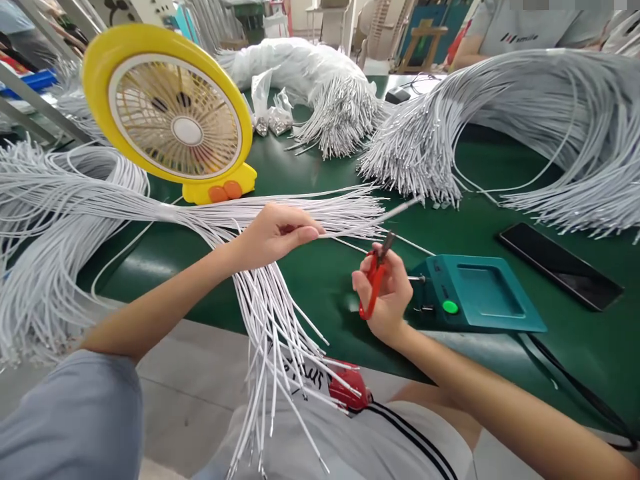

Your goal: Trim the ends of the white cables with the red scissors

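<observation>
My left hand [273, 233] pinches a single white cable [370, 223] that sticks out to the right, its bare tip near the big heaps. Below that hand, a bundle of white cables [270, 320] fans over the table edge into my lap. My right hand [387, 297] grips small red snips [375, 280], blades pointing up towards the held cable, a little below it. Just right of that hand stands a teal box [480, 293] with a green button.
A yellow desk fan [173, 117] stands at the back left on the green table [500, 173]. Large heaps of white cables [525, 113] lie at the back and left. A black phone [560, 265] lies at the right. Another person sits across the table.
</observation>
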Available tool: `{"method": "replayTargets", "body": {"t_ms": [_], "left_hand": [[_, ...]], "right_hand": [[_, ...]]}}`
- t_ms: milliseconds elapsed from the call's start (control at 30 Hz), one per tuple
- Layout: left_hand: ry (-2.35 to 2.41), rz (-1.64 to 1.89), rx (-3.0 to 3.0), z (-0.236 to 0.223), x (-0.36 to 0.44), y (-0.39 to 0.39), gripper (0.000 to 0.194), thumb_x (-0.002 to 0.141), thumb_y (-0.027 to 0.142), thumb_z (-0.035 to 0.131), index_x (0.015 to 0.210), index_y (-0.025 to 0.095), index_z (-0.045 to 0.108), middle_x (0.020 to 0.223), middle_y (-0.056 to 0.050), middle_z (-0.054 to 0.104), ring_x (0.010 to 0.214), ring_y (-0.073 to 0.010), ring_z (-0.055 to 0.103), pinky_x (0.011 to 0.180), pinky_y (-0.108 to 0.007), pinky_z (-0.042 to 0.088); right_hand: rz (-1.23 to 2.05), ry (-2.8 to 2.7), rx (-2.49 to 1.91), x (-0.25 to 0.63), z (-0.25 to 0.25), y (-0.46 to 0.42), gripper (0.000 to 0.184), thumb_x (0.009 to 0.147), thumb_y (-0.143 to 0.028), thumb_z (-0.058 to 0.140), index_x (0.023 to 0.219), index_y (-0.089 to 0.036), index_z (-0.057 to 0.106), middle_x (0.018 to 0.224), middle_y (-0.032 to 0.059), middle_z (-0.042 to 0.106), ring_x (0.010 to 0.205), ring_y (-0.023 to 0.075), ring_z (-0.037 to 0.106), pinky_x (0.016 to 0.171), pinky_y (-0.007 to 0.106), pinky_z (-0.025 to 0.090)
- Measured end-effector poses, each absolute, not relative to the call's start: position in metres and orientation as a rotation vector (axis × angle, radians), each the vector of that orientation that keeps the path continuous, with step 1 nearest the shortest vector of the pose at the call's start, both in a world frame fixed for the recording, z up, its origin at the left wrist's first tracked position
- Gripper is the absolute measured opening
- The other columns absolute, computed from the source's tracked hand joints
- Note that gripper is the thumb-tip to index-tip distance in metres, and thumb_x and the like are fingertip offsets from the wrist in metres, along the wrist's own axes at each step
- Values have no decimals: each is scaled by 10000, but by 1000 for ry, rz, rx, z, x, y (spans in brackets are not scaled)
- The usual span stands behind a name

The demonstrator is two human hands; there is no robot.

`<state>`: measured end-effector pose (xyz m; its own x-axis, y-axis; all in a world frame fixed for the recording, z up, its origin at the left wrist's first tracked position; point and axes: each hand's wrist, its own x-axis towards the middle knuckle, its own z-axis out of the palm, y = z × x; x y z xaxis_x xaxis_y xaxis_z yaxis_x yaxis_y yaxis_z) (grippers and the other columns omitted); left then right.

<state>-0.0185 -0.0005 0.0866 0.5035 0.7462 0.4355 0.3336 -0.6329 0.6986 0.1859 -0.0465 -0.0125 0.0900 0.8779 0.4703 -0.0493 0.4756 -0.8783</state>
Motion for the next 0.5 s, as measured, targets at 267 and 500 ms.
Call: {"method": "replayTargets", "body": {"t_ms": [267,500], "left_hand": [[401,467,1464,63,11,-35,207,822,294,645,899,115,715,778,-72,633,477,-71,533,427,-192,440],[630,732,1238,4,8,-3,219,717,269,763,801,70,729,612,-48,648,545,-96,583,539,-198,480]], "right_hand": [[1091,-1210,-800,186,7,-48,390,759,-186,679,1123,-266,566,821,-1,625,666,101,590,496,214,527],[1152,-1226,-821,190,10,-41,412,746,-183,696,1126,-251,552,921,28,686,780,134,647,525,215,530]]}}
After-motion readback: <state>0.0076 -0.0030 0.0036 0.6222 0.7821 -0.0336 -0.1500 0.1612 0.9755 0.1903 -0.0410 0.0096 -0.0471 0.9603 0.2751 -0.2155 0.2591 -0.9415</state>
